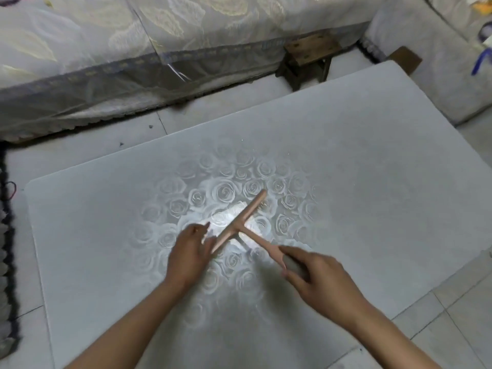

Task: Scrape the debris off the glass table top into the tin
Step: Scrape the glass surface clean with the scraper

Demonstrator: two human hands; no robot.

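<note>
While on glass [372,209], scraper [239,222] in hand [319,278]

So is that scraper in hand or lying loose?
In hand: the right hand grips the scraper by its handle, and the left hand is by one end of the blade.

I'm holding both forearms out, left hand [190,251] stretching its fingers forward, right hand [316,278] gripping the scraper [247,212] handle.

Handle end of scraper [241,222] hidden inside right hand [319,280]. Motion blur on left hand [189,254]; cannot tell whether its fingers [201,230] touch the blade tip. Near edge of counter [372,209] cut off at bottom.
</note>
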